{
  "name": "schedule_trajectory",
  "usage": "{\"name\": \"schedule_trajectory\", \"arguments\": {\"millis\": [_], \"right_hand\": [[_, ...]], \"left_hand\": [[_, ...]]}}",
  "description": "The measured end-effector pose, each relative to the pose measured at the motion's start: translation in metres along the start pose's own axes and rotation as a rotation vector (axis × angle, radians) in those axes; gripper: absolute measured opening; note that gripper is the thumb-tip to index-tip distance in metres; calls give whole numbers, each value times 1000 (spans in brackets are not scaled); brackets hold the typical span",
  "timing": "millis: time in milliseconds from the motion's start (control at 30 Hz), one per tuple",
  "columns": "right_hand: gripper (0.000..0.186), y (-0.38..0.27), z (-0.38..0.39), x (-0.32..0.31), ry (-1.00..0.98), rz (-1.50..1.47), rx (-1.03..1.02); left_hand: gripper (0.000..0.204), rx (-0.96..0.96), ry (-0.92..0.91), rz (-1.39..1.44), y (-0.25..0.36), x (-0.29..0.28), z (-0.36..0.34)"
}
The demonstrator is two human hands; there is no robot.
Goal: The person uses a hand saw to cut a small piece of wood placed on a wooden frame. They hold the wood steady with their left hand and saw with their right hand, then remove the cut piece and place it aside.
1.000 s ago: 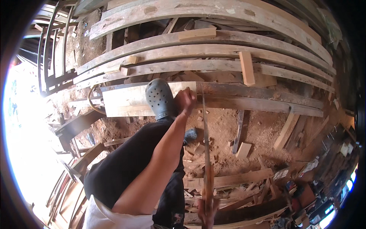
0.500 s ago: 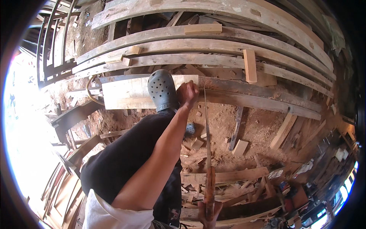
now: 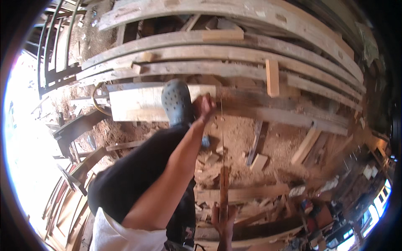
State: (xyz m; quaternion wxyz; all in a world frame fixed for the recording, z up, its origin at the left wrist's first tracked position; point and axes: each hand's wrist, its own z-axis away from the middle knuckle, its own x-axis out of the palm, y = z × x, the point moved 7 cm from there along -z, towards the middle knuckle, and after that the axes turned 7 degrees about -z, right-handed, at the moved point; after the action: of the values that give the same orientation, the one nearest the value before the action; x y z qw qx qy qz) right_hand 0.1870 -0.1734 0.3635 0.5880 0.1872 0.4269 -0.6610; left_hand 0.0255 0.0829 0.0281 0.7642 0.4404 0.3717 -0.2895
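A pale, flat wooden board (image 3: 138, 102) lies across dark timbers, with my foot in a grey-blue clog (image 3: 176, 100) pressing on it. My left hand (image 3: 204, 106) is closed over the board's right end, just beside the clog. In my right hand (image 3: 224, 219), near the lower edge, is the wooden handle of a handsaw (image 3: 224, 188). Its thin blade, seen edge-on, runs forward from the handle to the board's right end, close to my left hand. Motion blur softens the fingers of both hands.
Several long planks (image 3: 234, 52) stretch across the far side, with small offcuts on them. One short block (image 3: 272, 77) sits crosswise over them. Sawdust and scraps cover the ground (image 3: 238, 134). A dark slotted wooden frame (image 3: 58, 77) stands at the far left.
My right hand has pushed the saw forward, and its handle is nearer the board. My left hand and foot stay on the board; the whole view has shifted slightly.
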Motion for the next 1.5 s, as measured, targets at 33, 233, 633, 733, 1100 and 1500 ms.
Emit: {"name": "schedule_trajectory", "arguments": {"millis": [33, 233, 633, 733, 1100, 1500], "right_hand": [[51, 6, -1, -3, 61, -120, 99], [45, 1, 23, 1, 278, -298, 100], [31, 36, 18, -10, 282, -803, 392], [34, 4, 6, -19, 202, -114, 103], [42, 17, -14, -15, 282, -551, 325], [24, 28, -13, 13, 213, -977, 547]], "left_hand": [[20, 0, 23, -36, 0, -3, -3], [19, -47, -30, -20, -9, 4, 8], [18, 11, 10, 173, -16, 16, 8], [17, 57, 66, 104, -12, 8, 8], [22, 36, 27, 6, -1, -2, 8], [29, -27, -50, 3, 1, -6, 8]]}}
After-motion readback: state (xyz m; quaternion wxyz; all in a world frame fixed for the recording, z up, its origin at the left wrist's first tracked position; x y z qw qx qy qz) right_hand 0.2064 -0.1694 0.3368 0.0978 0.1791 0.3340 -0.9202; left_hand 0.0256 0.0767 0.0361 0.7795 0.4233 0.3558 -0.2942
